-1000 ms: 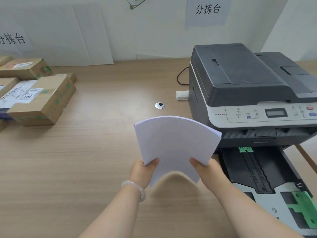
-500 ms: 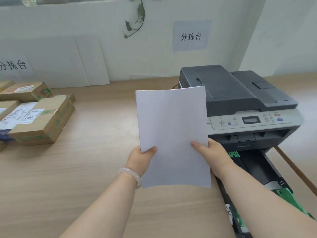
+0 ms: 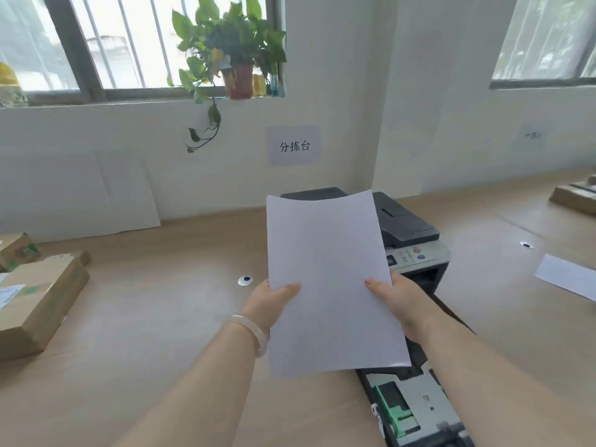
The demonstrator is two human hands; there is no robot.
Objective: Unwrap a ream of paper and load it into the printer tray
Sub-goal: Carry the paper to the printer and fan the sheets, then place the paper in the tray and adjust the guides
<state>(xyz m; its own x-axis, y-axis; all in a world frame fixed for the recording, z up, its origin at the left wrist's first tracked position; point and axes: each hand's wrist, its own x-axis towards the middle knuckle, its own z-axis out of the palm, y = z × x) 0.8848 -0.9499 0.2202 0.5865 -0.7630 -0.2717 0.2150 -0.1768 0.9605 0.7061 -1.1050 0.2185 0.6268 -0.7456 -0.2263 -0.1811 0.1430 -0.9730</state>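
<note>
Both hands grip the white paper stack [image 3: 329, 279] upright above the desk [image 3: 161, 317]: left hand [image 3: 271, 301] at its left edge, right hand [image 3: 400, 301] at its right edge, before the printer [image 3: 409, 233], over the open tray [image 3: 419, 408].

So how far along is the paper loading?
Unwrapping looks done: the paper stack is bare, held upright by left hand and right hand. The printer tray is pulled out and shows no paper. Left: lay the stack in and close it.
</note>
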